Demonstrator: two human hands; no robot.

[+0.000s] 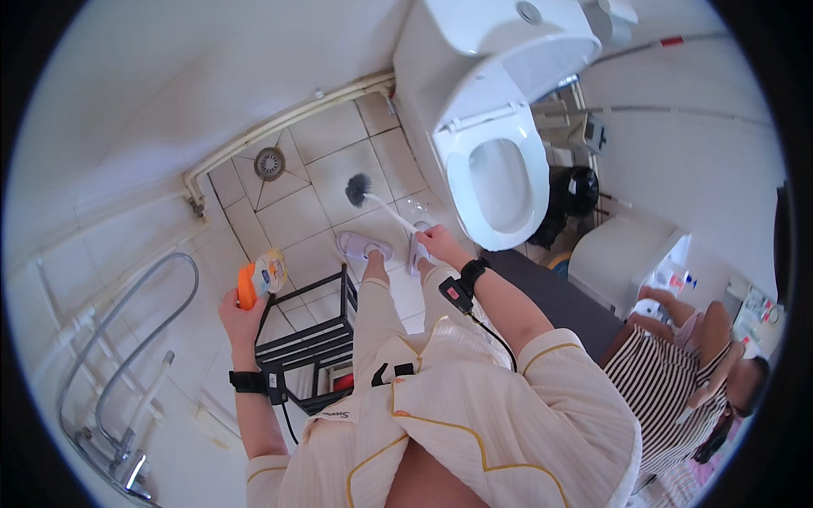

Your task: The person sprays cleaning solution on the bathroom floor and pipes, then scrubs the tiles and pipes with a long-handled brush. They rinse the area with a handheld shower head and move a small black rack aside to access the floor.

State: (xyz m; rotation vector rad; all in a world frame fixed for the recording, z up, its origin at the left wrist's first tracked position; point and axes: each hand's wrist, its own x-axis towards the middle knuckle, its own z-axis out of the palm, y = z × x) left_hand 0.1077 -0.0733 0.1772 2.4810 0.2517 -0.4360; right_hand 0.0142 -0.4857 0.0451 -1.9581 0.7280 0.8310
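Observation:
My left hand (240, 317) grips an orange-topped bottle (262, 279) with a printed label, held above the front end of a black metal rack. In my right hand (438, 242) is the white handle of a toilet brush (359, 190); its dark grey bristle head points away, over the floor tiles. The white toilet (502, 190) stands right of the brush, with lid and seat visible: the lid is raised and the seat is down. Neither the bottle nor the brush touches the toilet.
The black rack (305, 346) stands by my left leg. A round floor drain (269, 164) lies near the wall pipes. A shower hose (114, 355) hangs at left. Black bags (575, 190) sit right of the toilet. A person in striped clothing (667, 381) is at the lower right, near a sink.

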